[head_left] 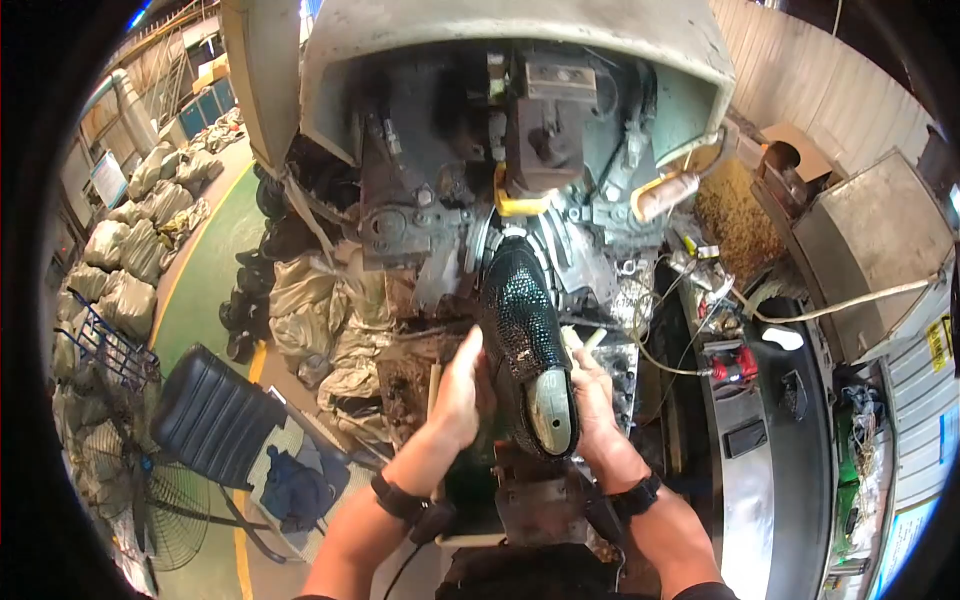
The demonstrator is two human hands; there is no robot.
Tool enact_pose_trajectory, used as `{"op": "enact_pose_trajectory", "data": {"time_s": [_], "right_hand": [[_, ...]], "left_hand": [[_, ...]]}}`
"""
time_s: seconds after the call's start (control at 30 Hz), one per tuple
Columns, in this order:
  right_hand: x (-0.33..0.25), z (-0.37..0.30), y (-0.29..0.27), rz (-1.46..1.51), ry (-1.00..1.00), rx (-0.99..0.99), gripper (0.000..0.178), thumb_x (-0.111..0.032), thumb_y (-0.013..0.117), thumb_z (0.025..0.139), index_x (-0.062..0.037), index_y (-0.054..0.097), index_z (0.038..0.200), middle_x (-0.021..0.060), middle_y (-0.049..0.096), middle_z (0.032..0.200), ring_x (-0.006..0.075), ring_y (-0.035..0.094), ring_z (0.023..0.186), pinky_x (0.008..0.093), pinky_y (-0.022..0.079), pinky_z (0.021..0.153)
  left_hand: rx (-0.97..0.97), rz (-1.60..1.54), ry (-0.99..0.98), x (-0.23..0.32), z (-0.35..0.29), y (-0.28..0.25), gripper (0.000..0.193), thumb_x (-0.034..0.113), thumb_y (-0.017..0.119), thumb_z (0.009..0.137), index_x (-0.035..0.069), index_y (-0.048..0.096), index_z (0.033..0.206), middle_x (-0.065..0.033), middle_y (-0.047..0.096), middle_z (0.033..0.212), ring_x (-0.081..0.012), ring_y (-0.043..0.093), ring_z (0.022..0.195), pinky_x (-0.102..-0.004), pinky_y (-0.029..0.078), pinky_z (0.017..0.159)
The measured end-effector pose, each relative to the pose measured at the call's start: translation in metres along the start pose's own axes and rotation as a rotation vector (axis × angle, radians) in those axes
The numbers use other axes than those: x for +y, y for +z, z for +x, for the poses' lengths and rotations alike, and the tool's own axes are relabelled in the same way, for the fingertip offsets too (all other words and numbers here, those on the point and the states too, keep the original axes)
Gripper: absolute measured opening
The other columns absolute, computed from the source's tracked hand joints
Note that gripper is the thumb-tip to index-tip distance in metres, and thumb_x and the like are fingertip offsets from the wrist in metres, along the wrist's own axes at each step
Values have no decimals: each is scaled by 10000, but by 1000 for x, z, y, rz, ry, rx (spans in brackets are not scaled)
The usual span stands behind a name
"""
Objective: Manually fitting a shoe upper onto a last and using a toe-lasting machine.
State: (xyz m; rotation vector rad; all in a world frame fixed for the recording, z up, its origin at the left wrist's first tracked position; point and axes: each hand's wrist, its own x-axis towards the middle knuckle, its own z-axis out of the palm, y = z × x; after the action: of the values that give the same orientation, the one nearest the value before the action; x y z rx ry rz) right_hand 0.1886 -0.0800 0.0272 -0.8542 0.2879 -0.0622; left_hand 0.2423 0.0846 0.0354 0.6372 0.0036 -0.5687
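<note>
Wristbands of black material [397, 497] circle both wrists below a loosely open bare left hand [460, 395] and a more curled bare right hand [594, 402], which flank a black, scale-textured shoe upper [522, 310] on a grey-green last [551, 408] bearing a short marking [547, 382]; I cannot tell whether either grips it. Its long axis runs away from the wearer, toe forward and slightly left, closely edged by pale metal clamps [552, 243], with more room around the heel. Beyond, a dark steel block [545, 135] sits beneath a curved cream hood [520, 22].
</note>
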Motion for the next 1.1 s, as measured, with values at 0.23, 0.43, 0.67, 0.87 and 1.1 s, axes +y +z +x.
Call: {"op": "enact_pose_trajectory", "data": {"time_s": [0.23,0.43,0.67,0.87,1.1], "right_hand": [[29,58,-11,53,1,94,602,13,525,956,0,392,1543,110,586,1396,210,622,1175,332,527,983],[25,80,-18,75,16,175,574,32,517,936,9,422,1501,120,606,1306,217,640,1101,353,554,928],[32,92,-35,-109,-112,129,703,-139,671,991,44,301,1561,127,663,1215,186,644,1070,341,559,893],[43,94,-32,-53,-70,147,563,-200,646,1035,28,396,1485,96,693,1197,132,685,969,264,556,841],[62,99,-43,16,-133,95,477,-157,609,1053,4,434,1466,96,699,1219,120,703,941,242,573,813]], "left_hand": [[246,231,33,3,25,-29,310,287,636,1034,-6,712,1098,-76,730,1104,-180,665,974,-351,517,905],[358,156,-169,17,50,-23,298,307,667,1015,20,715,1078,-71,726,1040,-190,672,917,-367,523,874],[509,752,350,-46,72,-73,287,229,602,1064,1,673,905,30,635,841,-83,509,689,-256,441,685],[699,454,444,-68,89,-59,435,318,553,1088,43,530,753,59,462,739,-76,373,719,-295,357,642],[642,278,433,-76,95,-66,373,350,503,1107,43,624,933,47,593,885,-70,490,814,-267,438,758]]}}
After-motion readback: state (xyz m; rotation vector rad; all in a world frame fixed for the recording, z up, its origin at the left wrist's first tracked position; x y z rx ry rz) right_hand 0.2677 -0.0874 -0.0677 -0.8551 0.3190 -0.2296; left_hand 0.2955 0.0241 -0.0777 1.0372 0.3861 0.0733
